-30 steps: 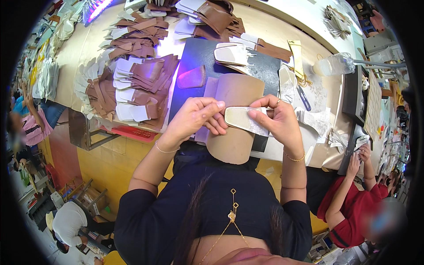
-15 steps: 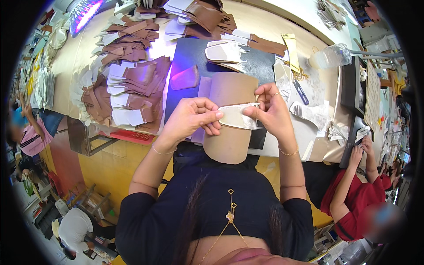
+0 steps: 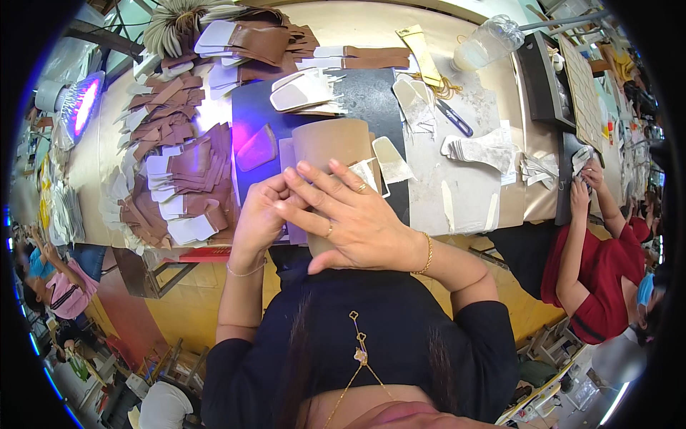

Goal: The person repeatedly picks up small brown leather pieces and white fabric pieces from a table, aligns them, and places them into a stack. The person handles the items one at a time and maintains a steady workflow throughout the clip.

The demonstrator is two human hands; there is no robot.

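Note:
Over the tan curved block, my right hand is open, fingers spread and palm down. My left hand is curled, its fingertips pressed together against the fingertips of the right one; whatever lies between them is hidden. Just behind the right fingers, a white flat piece shows in part at the block's right side. Beside it a pale, rounded piece with a light border lies on the dark board. A stack of similar white pieces rests farther back on that board.
Piles of brown and white strips cover the table's left side, near a glowing purple lamp. To the right lie a cutter knife, white pieces and a plastic bottle. A co-worker in red sits at right.
The white piece has left my fingers. My right hand has moved left across the block and spread open, meeting my left hand. The view has shifted to the right.

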